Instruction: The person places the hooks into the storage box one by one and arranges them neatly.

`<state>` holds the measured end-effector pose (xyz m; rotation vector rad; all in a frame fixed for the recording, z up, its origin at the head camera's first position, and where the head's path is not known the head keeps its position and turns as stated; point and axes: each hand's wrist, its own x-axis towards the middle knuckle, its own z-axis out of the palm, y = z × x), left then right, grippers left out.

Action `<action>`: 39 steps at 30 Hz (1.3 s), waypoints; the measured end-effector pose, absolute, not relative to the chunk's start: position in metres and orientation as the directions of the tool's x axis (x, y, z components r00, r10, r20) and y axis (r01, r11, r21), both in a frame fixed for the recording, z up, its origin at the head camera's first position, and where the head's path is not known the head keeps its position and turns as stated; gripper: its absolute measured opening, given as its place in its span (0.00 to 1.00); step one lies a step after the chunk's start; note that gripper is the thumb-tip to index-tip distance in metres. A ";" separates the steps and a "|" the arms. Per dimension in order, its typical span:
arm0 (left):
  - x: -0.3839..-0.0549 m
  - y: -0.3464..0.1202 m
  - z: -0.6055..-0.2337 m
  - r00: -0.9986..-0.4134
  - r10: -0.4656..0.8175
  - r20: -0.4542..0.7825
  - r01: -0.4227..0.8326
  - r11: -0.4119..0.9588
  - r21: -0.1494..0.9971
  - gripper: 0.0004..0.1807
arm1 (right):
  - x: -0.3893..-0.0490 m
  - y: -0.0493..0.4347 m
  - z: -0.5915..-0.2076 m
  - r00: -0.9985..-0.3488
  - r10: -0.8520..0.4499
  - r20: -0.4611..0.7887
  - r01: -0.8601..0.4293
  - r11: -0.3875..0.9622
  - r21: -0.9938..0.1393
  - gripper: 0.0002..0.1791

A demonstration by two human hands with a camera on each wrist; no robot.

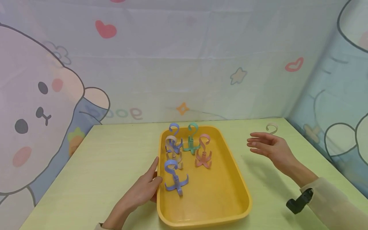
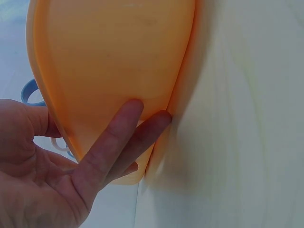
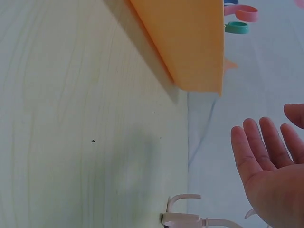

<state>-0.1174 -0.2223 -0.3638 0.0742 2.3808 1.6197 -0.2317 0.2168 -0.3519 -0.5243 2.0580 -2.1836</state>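
Observation:
A yellow tray stands on the table with several rotating four-prong hanger hooks upright inside. Blue hooks stand near the front and at the back left. Beside them are a beige hook, a green hook and a pink hook. My left hand holds the tray's left side, thumb at the rim and fingers along the outer wall. My right hand hovers right of the tray, fingers apart and holding nothing. Another beige hook is beyond it, mostly hidden in the head view.
The pale green table ends at a cartoon-printed cloth behind, which also rises at the right side. A black wrist device sits by the right sleeve.

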 end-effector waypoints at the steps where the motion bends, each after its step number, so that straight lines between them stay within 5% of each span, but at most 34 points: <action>1: -0.118 -0.222 -0.364 -0.965 0.187 -0.184 -0.103 0.376 0.921 0.43 | -0.232 0.218 -0.353 -0.938 -0.296 0.180 -0.161 -0.087 -0.983 0.16; 19: -0.117 -0.222 -0.365 -0.965 0.186 -0.182 -0.102 0.376 0.921 0.43 | -0.234 0.238 -0.366 -0.957 -0.204 0.206 -0.182 -0.133 -0.974 0.19; 29: -0.117 -0.223 -0.364 -0.963 0.199 -0.182 -0.099 0.369 0.924 0.43 | -0.236 0.245 -0.371 -0.962 -0.147 0.230 -0.180 -0.293 -0.939 0.22; 39: -0.117 -0.223 -0.364 -0.963 0.195 -0.184 -0.102 0.370 0.923 0.43 | -0.236 0.252 -0.372 -0.977 -0.083 0.196 -0.171 -0.240 -0.956 0.19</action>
